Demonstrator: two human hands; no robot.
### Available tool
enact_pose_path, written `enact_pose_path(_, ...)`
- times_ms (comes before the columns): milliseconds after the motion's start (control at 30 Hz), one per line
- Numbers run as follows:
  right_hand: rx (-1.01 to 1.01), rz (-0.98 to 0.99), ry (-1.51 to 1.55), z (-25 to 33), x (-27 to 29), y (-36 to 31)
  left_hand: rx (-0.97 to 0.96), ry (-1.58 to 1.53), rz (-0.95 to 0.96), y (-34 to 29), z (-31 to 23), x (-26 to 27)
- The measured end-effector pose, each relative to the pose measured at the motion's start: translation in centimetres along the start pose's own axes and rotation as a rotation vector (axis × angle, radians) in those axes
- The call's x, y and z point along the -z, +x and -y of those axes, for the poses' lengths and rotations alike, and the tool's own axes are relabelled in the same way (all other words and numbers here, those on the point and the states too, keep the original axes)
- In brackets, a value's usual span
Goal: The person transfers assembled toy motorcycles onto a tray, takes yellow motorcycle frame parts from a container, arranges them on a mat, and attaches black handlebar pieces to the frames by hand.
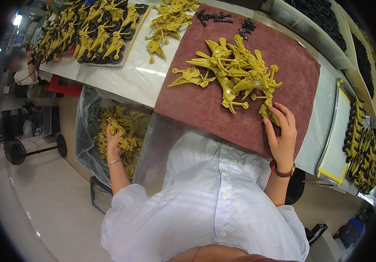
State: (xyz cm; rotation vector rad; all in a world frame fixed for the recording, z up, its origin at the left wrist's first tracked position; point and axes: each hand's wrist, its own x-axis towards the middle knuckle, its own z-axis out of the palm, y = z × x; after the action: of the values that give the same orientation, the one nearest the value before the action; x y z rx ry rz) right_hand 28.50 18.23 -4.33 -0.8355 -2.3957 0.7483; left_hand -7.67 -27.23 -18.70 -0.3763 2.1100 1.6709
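Observation:
My left hand [113, 143] is at the left, in a box lined with clear plastic [84, 115]. Its fingers close on a yellow plastic toy motorcycle body [117, 126], above many loose ones. On the dark red cloth [175, 102] lies a heap of yellow toy motorcycle bodies [228, 70]. At the heap's near right edge, the thumb and fingers of my right hand [281, 126] grip one yellow body [265, 112]. A single yellow body [191, 77] lies left of the heap. Small black plastic parts [248, 27] rest at the cloth's far side.
Yellow toys with black wheels [105, 37] crowd a board at the far left. More yellow bodies [166, 26] lie beside it. Bins of black parts [323, 19] line the far right, with assembled toys [365, 153] below. A fan [15, 151] and a person [24, 72] are at left.

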Motion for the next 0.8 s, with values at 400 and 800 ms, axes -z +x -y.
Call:
enact_pose_path(400, 0.021, 0.003, -0.024, 0.2, -0.2, -0.1, -0.448, -0.349, 0.229, -13.3, -15.8, -7.3)
enact_pose_path(800, -0.124, -0.070, 1.037, 2.9, 1.6, -0.8, -0.427, -0.650, 1.036, -24.5, -22.9, -33.7)
